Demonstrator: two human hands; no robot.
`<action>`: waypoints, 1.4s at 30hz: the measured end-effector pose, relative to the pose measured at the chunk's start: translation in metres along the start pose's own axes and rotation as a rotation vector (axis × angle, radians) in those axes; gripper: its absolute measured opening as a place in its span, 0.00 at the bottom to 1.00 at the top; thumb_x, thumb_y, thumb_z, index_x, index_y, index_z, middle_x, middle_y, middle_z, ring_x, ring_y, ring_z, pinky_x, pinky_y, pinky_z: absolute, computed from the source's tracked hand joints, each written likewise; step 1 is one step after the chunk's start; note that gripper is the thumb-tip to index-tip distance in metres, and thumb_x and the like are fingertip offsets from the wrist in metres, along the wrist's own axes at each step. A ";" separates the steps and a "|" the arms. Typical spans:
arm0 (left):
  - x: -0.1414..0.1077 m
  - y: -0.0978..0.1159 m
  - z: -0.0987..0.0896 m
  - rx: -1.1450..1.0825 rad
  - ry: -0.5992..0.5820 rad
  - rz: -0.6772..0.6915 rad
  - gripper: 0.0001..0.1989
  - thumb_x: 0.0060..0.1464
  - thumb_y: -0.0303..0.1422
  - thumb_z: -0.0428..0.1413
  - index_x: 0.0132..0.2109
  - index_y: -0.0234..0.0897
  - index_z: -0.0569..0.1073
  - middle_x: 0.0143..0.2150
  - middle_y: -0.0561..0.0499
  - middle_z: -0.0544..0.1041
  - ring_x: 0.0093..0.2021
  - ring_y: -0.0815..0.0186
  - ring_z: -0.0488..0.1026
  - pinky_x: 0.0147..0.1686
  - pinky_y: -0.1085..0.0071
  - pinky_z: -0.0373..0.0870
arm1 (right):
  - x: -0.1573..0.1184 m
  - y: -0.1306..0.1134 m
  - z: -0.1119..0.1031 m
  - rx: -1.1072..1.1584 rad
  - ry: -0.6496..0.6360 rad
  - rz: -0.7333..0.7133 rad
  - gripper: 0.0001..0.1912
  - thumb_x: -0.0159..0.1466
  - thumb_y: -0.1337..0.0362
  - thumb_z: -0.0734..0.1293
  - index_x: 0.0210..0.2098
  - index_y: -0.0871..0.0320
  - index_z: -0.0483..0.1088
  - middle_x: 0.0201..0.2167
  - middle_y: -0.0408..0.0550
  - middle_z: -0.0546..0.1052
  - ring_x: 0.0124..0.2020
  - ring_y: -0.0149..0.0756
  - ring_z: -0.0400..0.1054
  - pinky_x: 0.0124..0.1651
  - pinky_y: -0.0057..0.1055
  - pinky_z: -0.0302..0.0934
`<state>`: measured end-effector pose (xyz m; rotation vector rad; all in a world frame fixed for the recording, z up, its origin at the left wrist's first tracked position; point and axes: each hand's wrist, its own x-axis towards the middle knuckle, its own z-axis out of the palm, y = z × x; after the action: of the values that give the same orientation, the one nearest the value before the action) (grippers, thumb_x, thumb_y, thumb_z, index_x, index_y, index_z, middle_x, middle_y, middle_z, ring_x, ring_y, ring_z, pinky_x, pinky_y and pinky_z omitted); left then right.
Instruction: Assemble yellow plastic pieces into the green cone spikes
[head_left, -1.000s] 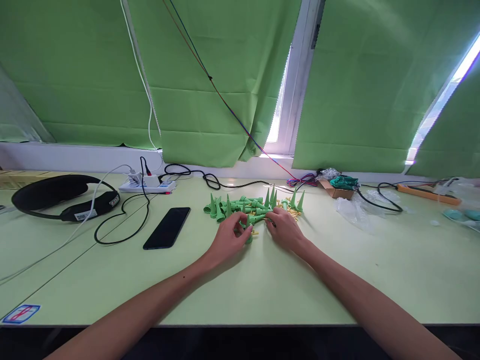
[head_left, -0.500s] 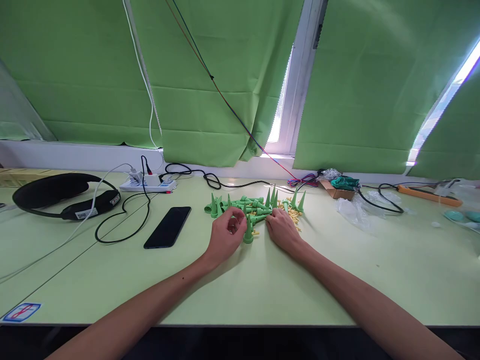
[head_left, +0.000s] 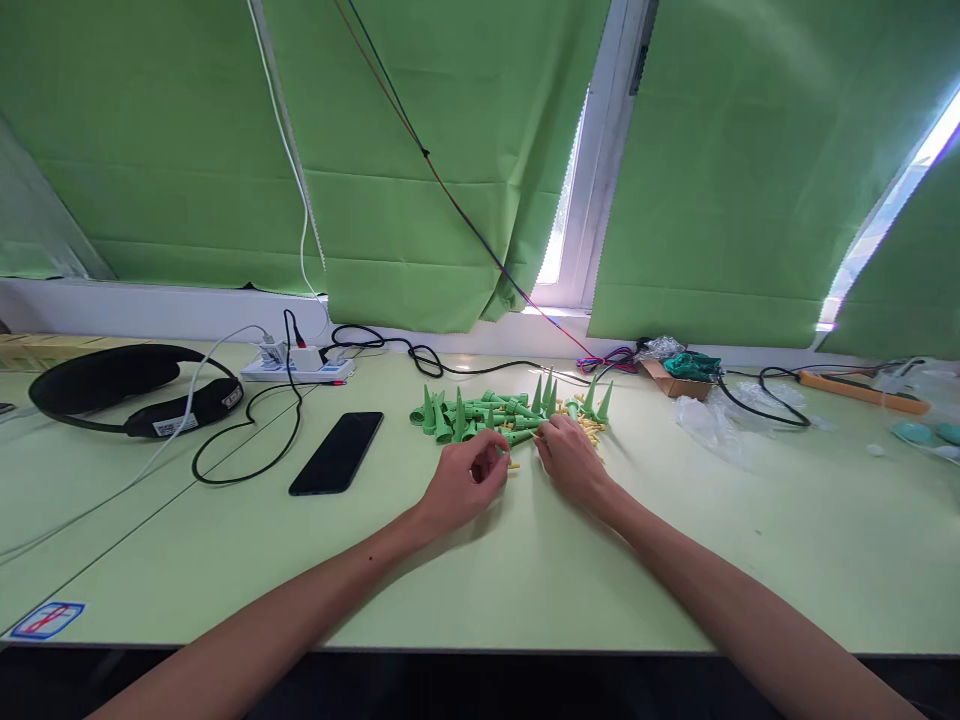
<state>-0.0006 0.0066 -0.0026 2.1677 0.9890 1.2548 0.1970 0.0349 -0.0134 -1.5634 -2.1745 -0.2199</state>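
Observation:
My left hand [head_left: 466,480] is at the front of a pile of green plastic cone-shaped pieces [head_left: 487,408]. Its thumb and forefinger are curled together in a pinch; whatever they hold is hidden behind them. A small yellow peg [head_left: 513,466] pokes out just beyond those fingertips. To the right, my right hand [head_left: 571,458] rests with its fingers closed at the pile's edge, against small yellow pieces [head_left: 592,430]. Its fingertips pinch something too small to make out. Several green cones [head_left: 545,395] stand upright among pieces lying on their sides.
A black phone [head_left: 336,454] lies left of my left arm. Behind it are a power strip [head_left: 300,370], looping black cable and a black headband-like device [head_left: 184,405]. Back right, a small cardboard box [head_left: 679,383] stands beside clear plastic bags [head_left: 709,425].
My left hand has shifted right and slightly toward me, covering where a green cone stood. Upright cones behind it are now uncovered. My right hand has barely moved.

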 end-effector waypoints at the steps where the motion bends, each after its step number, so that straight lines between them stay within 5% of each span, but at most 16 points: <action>1: 0.000 0.000 0.000 -0.012 -0.001 -0.011 0.05 0.59 0.35 0.53 0.38 0.39 0.70 0.22 0.57 0.67 0.21 0.73 0.62 0.23 0.76 0.61 | -0.001 0.000 0.000 0.036 0.032 -0.014 0.10 0.69 0.70 0.60 0.34 0.61 0.72 0.35 0.54 0.74 0.40 0.42 0.66 0.44 0.34 0.58; 9: 0.002 -0.002 0.000 -0.069 0.062 -0.113 0.11 0.61 0.41 0.53 0.38 0.38 0.70 0.24 0.56 0.67 0.23 0.72 0.62 0.24 0.75 0.60 | -0.008 -0.012 -0.004 0.380 0.354 -0.143 0.10 0.72 0.61 0.58 0.42 0.60 0.67 0.30 0.48 0.73 0.29 0.33 0.66 0.33 0.29 0.57; 21: 0.002 0.003 -0.002 -0.115 0.025 -0.153 0.15 0.64 0.43 0.50 0.36 0.37 0.71 0.21 0.58 0.66 0.20 0.73 0.61 0.22 0.75 0.59 | -0.018 -0.026 -0.014 0.413 0.227 -0.387 0.08 0.73 0.63 0.56 0.42 0.58 0.64 0.31 0.46 0.75 0.28 0.31 0.66 0.32 0.28 0.55; 42: 0.003 -0.001 -0.001 -0.173 -0.005 -0.166 0.15 0.64 0.42 0.50 0.35 0.36 0.71 0.20 0.58 0.64 0.20 0.74 0.60 0.22 0.75 0.57 | -0.017 -0.026 -0.009 0.599 0.309 -0.330 0.07 0.72 0.63 0.59 0.43 0.56 0.67 0.33 0.48 0.74 0.32 0.34 0.68 0.32 0.29 0.63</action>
<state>-0.0010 0.0095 -0.0004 1.9160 0.9968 1.2093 0.1791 0.0082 -0.0093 -0.7859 -1.9854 0.0843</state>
